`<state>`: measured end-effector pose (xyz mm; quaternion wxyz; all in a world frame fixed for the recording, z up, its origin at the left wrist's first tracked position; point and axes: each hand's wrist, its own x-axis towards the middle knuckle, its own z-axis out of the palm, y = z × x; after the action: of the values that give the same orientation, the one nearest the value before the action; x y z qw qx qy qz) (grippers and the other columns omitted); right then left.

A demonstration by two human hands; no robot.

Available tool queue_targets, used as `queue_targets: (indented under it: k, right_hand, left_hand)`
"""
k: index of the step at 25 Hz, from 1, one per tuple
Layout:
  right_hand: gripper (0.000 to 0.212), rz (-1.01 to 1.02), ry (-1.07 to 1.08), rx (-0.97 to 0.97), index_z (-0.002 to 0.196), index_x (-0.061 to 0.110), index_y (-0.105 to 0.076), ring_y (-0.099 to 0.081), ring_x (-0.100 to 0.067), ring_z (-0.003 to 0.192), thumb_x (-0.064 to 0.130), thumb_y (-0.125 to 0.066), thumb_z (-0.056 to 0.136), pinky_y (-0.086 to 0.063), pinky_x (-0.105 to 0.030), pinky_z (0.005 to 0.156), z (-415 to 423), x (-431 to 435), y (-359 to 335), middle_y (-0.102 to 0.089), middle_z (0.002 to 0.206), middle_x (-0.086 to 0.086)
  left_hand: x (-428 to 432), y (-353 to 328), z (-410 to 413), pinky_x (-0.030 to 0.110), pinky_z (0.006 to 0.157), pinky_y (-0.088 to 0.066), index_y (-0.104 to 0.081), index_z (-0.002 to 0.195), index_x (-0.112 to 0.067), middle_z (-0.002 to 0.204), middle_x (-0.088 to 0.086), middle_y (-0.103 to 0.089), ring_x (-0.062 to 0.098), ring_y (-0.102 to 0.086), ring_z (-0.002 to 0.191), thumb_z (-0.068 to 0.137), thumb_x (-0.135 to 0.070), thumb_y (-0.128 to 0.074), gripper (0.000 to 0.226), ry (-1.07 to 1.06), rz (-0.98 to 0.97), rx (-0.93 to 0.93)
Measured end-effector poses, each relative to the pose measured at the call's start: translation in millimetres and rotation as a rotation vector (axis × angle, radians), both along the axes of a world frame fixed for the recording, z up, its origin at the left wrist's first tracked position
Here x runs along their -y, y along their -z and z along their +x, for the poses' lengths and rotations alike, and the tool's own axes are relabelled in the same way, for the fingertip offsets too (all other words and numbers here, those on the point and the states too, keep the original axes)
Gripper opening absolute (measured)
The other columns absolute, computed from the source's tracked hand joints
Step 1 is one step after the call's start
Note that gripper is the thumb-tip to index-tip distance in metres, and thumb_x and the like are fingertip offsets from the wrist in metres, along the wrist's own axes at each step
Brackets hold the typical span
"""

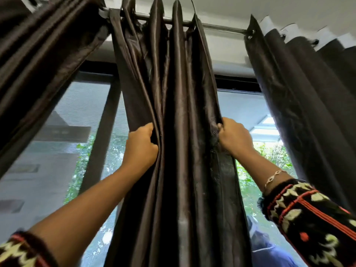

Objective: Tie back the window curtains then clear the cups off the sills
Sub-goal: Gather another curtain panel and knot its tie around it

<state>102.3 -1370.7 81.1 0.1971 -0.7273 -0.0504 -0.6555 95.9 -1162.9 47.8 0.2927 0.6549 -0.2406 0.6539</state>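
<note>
The dark curtain [179, 105] hangs from the rod [221, 28] at 12 o'clock and falls down the middle of the view. The left hand [141, 145] grips its folds on the 9 o'clock side, and the right hand [234, 135] pinches its edge on the 3 o'clock side. The cloth looks thin, soft and shiny, so probably light and slippery. It is best to gather all the folds at middle height and hold them firmly.

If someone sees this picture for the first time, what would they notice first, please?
The eye goes first to the dark shiny curtain, which hangs in the middle of the view from the rod and is bunched into folds. The left hand and the right hand grip its two edges. Behind it, the bright window shows green leaves outside.
</note>
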Motion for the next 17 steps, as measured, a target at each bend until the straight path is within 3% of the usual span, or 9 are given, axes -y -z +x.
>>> queue_targets:
  k: [3, 9, 14, 17]
  right_hand:
    - [0.023, -0.05, 0.0, -0.019, 0.11, 0.008, -0.052, -0.054, -0.038, 0.099, 0.017, -0.038, 0.095, -0.031, -0.033, 0.068, 9.4, 30.4, -1.9, -0.06, 0.111, -0.02]
    - [0.021, -0.082, -0.036, -0.044, 0.107, 0.01, -0.053, -0.054, -0.039, 0.102, 0.023, -0.042, 0.094, -0.032, -0.035, 0.07, 34.3, 106.4, -7.7, -0.059, 0.112, -0.02]
    - [0.022, -0.041, -0.081, -0.028, 0.109, 0.009, -0.054, -0.054, -0.04, 0.101, 0.018, -0.039, 0.095, -0.032, -0.035, 0.068, 53.0, 130.1, -0.6, -0.059, 0.113, -0.022]
    - [0.025, -0.052, -0.115, -0.012, 0.112, 0.007, -0.052, -0.053, -0.041, 0.103, 0.019, -0.036, 0.097, -0.031, -0.035, 0.07, 53.0, 123.7, 16.7, -0.058, 0.114, -0.023]
  left_hand:
    - [61.1, -11.9, 12.7, 0.041, 0.083, -0.046, -0.059, 0.102, 0.002, 0.104, 0.025, -0.064, 0.04, -0.055, 0.104, 0.073, 0.01, -0.042, 0.035, -0.005, 0.129, -0.057]
    - [187.8, -19.7, 30.7, 0.043, 0.092, -0.043, -0.055, 0.115, -0.003, 0.118, 0.021, -0.059, 0.04, -0.05, 0.112, 0.073, 0.009, -0.041, 0.047, 0.033, 0.326, -0.088]
    - [193.0, 9.5, 49.3, 0.038, 0.093, -0.045, -0.052, 0.125, -0.008, 0.117, 0.019, -0.061, 0.037, -0.053, 0.111, 0.07, 0.016, -0.036, 0.062, 0.151, 0.138, -0.063]
    - [157.5, 34.0, 55.6, 0.011, 0.086, -0.036, -0.046, 0.135, -0.012, 0.125, 0.013, -0.059, 0.027, -0.056, 0.113, 0.071, 0.021, -0.035, 0.072, 0.142, -0.083, -0.061]
